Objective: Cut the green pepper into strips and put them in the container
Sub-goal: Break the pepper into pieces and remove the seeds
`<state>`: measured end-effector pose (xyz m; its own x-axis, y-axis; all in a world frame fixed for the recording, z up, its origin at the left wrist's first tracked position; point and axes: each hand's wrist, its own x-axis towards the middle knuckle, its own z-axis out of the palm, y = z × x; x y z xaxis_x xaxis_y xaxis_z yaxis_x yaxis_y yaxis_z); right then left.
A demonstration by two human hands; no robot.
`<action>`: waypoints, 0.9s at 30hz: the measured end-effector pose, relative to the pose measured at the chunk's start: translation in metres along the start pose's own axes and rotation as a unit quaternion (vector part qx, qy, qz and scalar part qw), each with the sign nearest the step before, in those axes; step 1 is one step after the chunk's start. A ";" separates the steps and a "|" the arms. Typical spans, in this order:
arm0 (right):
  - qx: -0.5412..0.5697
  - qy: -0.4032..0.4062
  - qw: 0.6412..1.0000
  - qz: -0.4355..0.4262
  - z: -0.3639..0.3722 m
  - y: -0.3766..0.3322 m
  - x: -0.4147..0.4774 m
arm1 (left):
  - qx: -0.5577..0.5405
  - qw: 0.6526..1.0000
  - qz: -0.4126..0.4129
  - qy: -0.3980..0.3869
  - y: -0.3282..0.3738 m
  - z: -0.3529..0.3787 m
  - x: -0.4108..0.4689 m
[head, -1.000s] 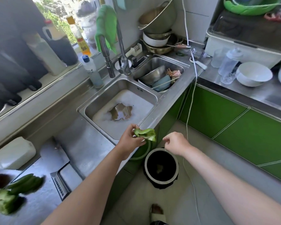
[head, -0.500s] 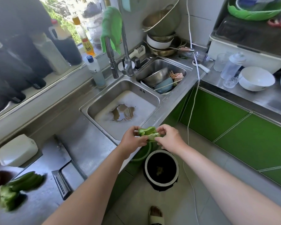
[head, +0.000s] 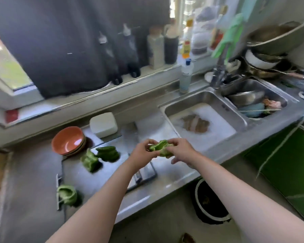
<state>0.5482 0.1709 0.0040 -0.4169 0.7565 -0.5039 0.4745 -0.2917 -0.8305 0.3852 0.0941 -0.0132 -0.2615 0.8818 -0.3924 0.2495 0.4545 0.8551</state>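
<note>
Above the steel counter's front edge (head: 147, 199), beside the sink (head: 167, 109), left hand (head: 141, 153) and right hand (head: 181, 151) both pinch a hollowed, pale-lined green pepper piece (head: 161, 148).

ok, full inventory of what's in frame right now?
pepper piece: one, green, held above the counter by both hands
loose pepper: three clumps, green, on the counter left of the hands
bowls: a stack, orange, behind the loose pepper
box: one, white, by the wall
sink: two basins, steel; left one foamy, right one holds dishes
bottle: one, clear with blue cap, behind the sink
tap: one, steel, at the back of the sink
cloth: one, green, hung on the tap
bin: one, black, on the floor
left hand: pinches the pepper piece
right hand: holds its other side
</note>
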 end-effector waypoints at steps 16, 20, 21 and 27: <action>-0.008 -0.118 0.990 0.070 0.321 -0.050 0.028 | 0.058 0.964 -0.166 0.201 -0.190 -0.250 -0.100; 0.013 -0.086 0.989 0.118 0.362 -0.036 0.034 | 0.136 0.960 -0.202 0.138 -0.212 -0.266 -0.121; 0.022 -0.083 0.988 0.130 0.366 -0.034 0.034 | 0.142 0.962 -0.202 0.118 -0.216 -0.266 -0.123; -0.020 -0.026 0.990 0.134 0.369 -0.022 0.029 | 0.115 0.971 -0.182 0.103 -0.236 -0.263 -0.118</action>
<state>0.2395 -0.0163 -0.0801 -0.3101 0.6232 -0.7180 0.6034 -0.4546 -0.6552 0.1123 -0.1504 -0.0797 -0.5472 0.6244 -0.5574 0.3014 0.7683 0.5647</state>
